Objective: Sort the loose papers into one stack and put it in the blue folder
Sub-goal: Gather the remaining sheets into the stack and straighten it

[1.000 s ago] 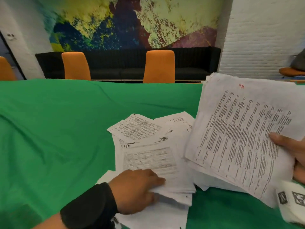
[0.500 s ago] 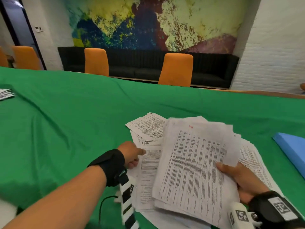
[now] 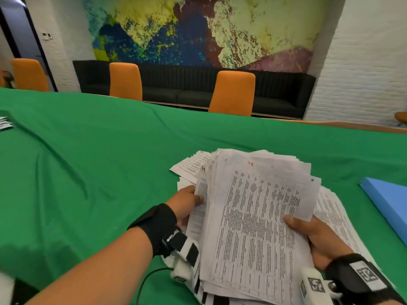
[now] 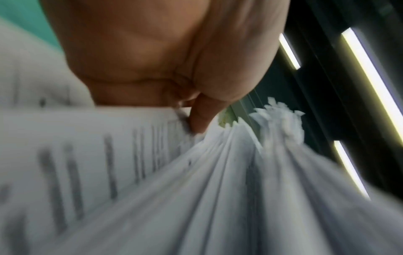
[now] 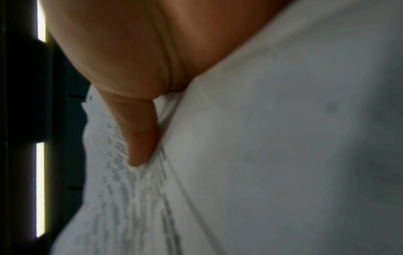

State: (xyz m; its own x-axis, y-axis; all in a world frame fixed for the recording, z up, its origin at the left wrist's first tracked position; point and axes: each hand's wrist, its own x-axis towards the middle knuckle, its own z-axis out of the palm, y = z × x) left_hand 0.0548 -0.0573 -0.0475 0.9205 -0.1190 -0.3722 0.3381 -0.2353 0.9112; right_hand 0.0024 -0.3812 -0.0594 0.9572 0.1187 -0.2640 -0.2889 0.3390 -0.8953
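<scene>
Both hands grip the paper stack (image 3: 253, 227): left hand (image 3: 187, 203) pinches its left edge, right hand (image 3: 317, 236) clamps its right edge, blue folder (image 3: 389, 201) nearby.

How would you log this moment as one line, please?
left hand grips paper stack | right hand grips stack | blue folder beside, untouched

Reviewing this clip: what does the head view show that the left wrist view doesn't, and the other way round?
Only the head view shows the blue folder at the right, the green tablecloth, loose papers lying beyond the stack, the orange chairs and the right hand. Only the left wrist view shows the fanned sheet edges up close and the ceiling lights. Both show the left hand holding the paper stack.
</scene>
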